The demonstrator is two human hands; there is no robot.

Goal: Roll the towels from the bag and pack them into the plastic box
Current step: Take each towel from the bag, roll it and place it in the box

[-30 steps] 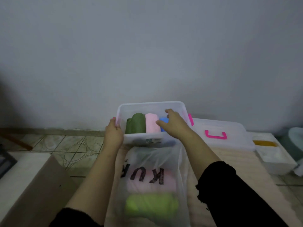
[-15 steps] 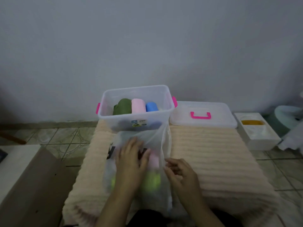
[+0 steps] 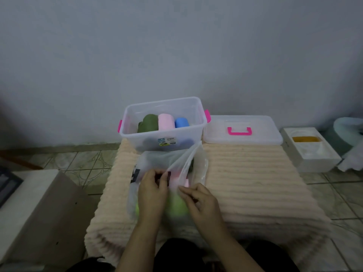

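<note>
- 2 hands work at the mouth of the plastic bag [image 3: 157, 160]: the left hand [image 3: 152, 190] has its fingers curled, pinching the bag film near the dark lettering; the right hand [image 3: 200, 199] has its fingers curled on the film at the bag's nearer right edge.
- Deciding relation: the towels left in the bag lie directly under and between both hands. A lime-green towel [image 3: 176, 205] sits just beyond the left hand's knuckles and touching-close to the right fingertips; a pink towel [image 3: 177, 178] lies just beyond that, further from the person. Neither towel's long axis can be told through the film.
- Judgement: the right hand is nearer the opening and better placed to reach in; the left looks set to hold the film aside.
- The plastic box [image 3: 196, 107] stands beyond both hands, lid off, touching the far end of the bag. It holds 3 rolled towels side by side: dark green roll [image 3: 149, 122], pink roll [image 3: 166, 122], blue roll [image 3: 181, 122]. Space remains beside the blue roll.
- The box lid [image 3: 255, 122] lies flat, beyond the right hand.
- All rest on a ribbed cream cover [image 3: 245, 183].
</note>
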